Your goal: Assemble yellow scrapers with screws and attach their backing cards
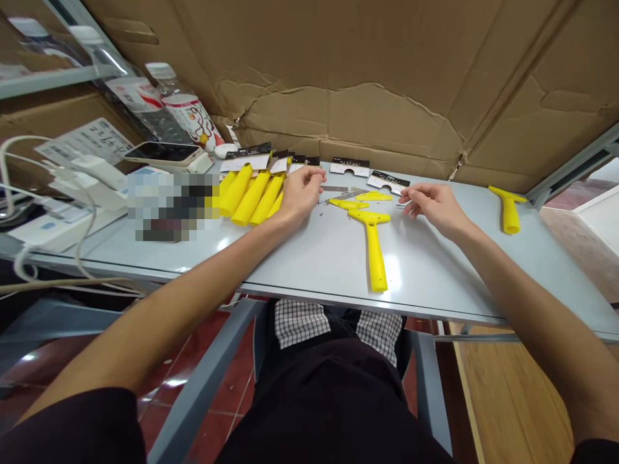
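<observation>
Over the back middle of the table is my left hand [302, 190], its fingers curled together beside the flat metal blades [334, 188]; what they hold, if anything, is hidden. My right hand [432, 203] has thumb and fingers drawn together, with a thin dark tip showing below them, too small to name. Between my hands lie flat yellow plastic pieces [377, 196] and a few tiny screws [321, 214]. A yellow T-shaped scraper handle [374, 254] lies nearest me, its wide head pointing away.
Several yellow scrapers [249, 196] with black-and-white cards lie left of my left hand. Two loose cards [349, 166] rest at the back, against cardboard [387, 122]. Another yellow handle [510, 212] is far right. A phone [164, 153], bottles [186, 106] and white cables [80, 212] crowd the left.
</observation>
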Available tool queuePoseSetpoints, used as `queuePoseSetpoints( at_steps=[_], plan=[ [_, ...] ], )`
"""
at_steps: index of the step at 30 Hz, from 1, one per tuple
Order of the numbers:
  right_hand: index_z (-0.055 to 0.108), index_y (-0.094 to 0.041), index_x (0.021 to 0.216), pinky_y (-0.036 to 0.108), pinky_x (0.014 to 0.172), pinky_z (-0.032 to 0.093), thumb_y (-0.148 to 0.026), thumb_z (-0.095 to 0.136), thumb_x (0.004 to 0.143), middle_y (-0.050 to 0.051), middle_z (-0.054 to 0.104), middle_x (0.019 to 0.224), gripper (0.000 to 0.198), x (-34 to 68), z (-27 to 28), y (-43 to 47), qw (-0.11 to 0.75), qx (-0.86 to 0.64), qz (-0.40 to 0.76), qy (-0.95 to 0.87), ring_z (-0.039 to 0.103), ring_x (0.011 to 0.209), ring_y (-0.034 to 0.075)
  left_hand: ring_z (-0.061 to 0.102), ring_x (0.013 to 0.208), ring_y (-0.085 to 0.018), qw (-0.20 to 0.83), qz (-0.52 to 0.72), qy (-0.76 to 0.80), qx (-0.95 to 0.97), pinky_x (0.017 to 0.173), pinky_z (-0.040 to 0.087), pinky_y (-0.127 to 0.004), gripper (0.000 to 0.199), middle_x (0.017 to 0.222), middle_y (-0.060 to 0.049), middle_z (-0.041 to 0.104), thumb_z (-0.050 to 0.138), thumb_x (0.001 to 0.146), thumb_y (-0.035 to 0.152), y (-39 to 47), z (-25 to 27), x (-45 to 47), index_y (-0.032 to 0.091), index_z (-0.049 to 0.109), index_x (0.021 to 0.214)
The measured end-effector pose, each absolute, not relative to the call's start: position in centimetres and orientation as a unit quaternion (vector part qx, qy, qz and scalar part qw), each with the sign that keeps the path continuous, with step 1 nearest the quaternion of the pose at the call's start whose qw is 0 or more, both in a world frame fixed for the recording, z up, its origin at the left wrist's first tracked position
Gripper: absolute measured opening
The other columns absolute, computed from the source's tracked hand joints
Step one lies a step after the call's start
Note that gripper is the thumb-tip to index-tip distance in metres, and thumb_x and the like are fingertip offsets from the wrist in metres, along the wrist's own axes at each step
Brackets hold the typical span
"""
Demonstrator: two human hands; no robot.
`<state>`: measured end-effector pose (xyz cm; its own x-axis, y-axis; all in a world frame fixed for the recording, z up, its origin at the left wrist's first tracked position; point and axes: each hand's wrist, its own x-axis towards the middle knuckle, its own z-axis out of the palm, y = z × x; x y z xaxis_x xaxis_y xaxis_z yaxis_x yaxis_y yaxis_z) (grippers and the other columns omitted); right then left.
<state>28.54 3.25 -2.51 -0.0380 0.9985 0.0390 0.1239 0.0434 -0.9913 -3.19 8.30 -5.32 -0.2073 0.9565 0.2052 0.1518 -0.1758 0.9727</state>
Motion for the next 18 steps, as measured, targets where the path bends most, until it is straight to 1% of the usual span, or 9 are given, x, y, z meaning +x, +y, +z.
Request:
queuePoseSetpoints(
  at_steps=[2,3,4,5,7,10,13,15,18],
  plan=[
    [0.079,-0.019,0.098,0.039,0.073,0.063,-0.032,0.069,0.100,0.012,0.081,0.102,0.016,28.1,-1.2,4.2,0.413,-0.539,0.377,-0.629,0.076,0.078,0.022,0.075,0.096,-0.027,0.300,0.518,0.551,0.581,0.095,0.062,-0.046,0.020,0.117,-0.011,0.079,0.057,0.096,0.029,8.3,-4.5,-3.9,0.023,0.074,0.104],
    [0.079,-0.020,0.093,0.040,0.071,0.059,-0.033,0.069,0.099,0.010,0.080,0.092,0.017,27.9,-0.5,4.7,0.380,-0.552,0.316,-0.672,0.072,0.071,0.022,0.075,0.094,-0.027,0.261,0.474,0.548,0.638,0.100,0.060,-0.048,0.018,0.117,-0.011,0.079,0.064,0.092,0.027,8.6,-4.1,-4.3,0.023,0.076,0.105],
    [0.077,-0.020,0.087,0.041,0.075,0.057,-0.033,0.070,0.097,0.009,0.078,0.083,0.018,27.7,0.0,5.3,0.352,-0.556,0.244,-0.712,0.069,0.070,0.022,0.074,0.100,-0.029,0.223,0.425,0.537,0.694,0.109,0.056,-0.050,0.018,0.117,-0.011,0.079,0.070,0.087,0.024,8.9,-3.6,-4.6,0.024,0.077,0.103],
    [0.076,-0.021,0.082,0.043,0.079,0.055,-0.032,0.071,0.094,0.007,0.075,0.075,0.017,27.4,0.4,5.8,0.332,-0.553,0.173,-0.744,0.068,0.069,0.023,0.072,0.110,-0.032,0.204,0.369,0.522,0.741,0.117,0.051,-0.052,0.017,0.117,-0.011,0.078,0.074,0.081,0.020,9.5,-3.2,-4.9,0.024,0.078,0.097],
    [0.075,-0.021,0.080,0.044,0.084,0.052,-0.030,0.068,0.093,0.004,0.070,0.066,0.017,27.0,0.7,6.6,0.306,-0.536,0.085,-0.782,0.063,0.065,0.022,0.067,0.125,-0.039,0.182,0.306,0.511,0.782,0.123,0.045,-0.056,0.020,0.113,-0.012,0.078,0.078,0.073,0.014,10.8,-2.6,-5.2,0.025,0.079,0.089],
    [0.074,-0.021,0.080,0.040,0.077,0.048,-0.030,0.064,0.092,0.004,0.068,0.065,0.018,26.9,-0.1,7.1,0.288,-0.535,0.055,-0.792,0.059,0.062,0.021,0.065,0.126,-0.043,0.163,0.255,0.534,0.790,0.120,0.046,-0.060,0.025,0.099,-0.014,0.078,0.077,0.066,0.005,12.5,-2.1,-5.0,0.024,0.080,0.082],
    [0.072,-0.021,0.081,0.038,0.071,0.043,-0.030,0.063,0.091,0.005,0.069,0.066,0.016,27.6,-1.2,6.8,0.261,-0.542,0.051,-0.797,0.059,0.061,0.021,0.068,0.121,-0.044,0.165,0.233,0.536,0.795,0.113,0.051,-0.059,0.021,0.089,-0.014,0.077,0.077,0.065,0.005,13.0,-2.0,-5.0,0.024,0.080,0.073],
    [0.072,-0.021,0.083,0.037,0.069,0.041,-0.031,0.063,0.091,0.005,0.069,0.065,0.016,28.3,-1.5,6.4,0.242,-0.548,0.053,-0.799,0.058,0.061,0.021,0.072,0.113,-0.041,0.186,0.233,0.525,0.797,0.110,0.054,-0.056,0.017,0.085,-0.011,0.077,0.079,0.066,0.009,12.8,-2.1,-5.3,0.026,0.081,0.071],
    [0.073,-0.021,0.083,0.036,0.067,0.039,-0.033,0.063,0.092,0.004,0.068,0.065,0.018,28.9,-1.4,6.0,0.224,-0.548,0.056,-0.804,0.057,0.060,0.021,0.076,0.094,-0.035,0.206,0.224,0.511,0.804,0.105,0.057,-0.051,0.009,0.080,-0.008,0.078,0.080,0.071,0.020,12.2,-2.3,-5.9,0.028,0.082,0.071]
  ],
)
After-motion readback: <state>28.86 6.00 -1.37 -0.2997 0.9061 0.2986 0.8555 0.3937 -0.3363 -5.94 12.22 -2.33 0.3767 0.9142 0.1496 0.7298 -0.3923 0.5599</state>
